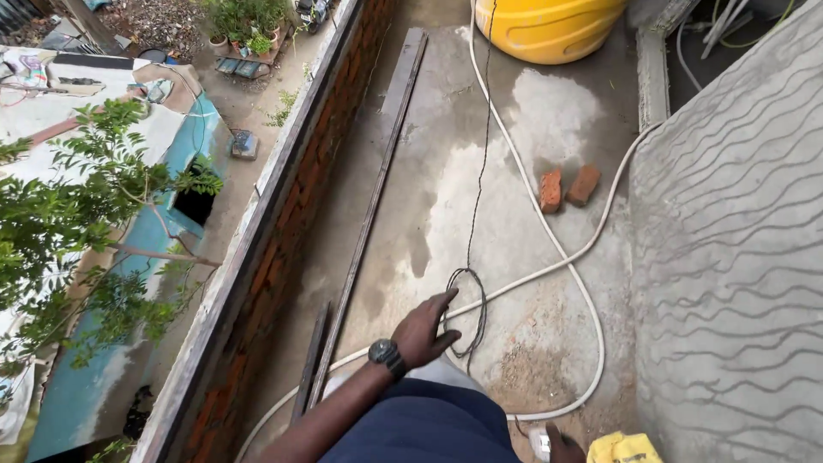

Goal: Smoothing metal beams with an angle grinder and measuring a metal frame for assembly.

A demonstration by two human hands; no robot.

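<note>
My left hand (426, 330), a watch on its wrist, reaches forward over the wet concrete floor (446, 171) with fingers spread and nothing in it. Just beyond the fingertips lies a small coil of thin black wire (470, 310), whose strand runs away toward the far end. A white hose (549, 236) crosses under the coil and loops back to the lower edge. Only a sliver of my right hand (563, 446) shows at the bottom edge, next to the white hose end (540, 441) and a yellow cloth-like thing (623, 448); its grip is hidden.
A low brick parapet (283, 223) runs along the left, with a drop to roofs and a tree beyond. Long dark planks (377, 180) lie beside it. Two red bricks (566, 187) sit mid-floor, a yellow tank (549, 30) stands at the far end, and a combed plaster wall (737, 257) rises on the right.
</note>
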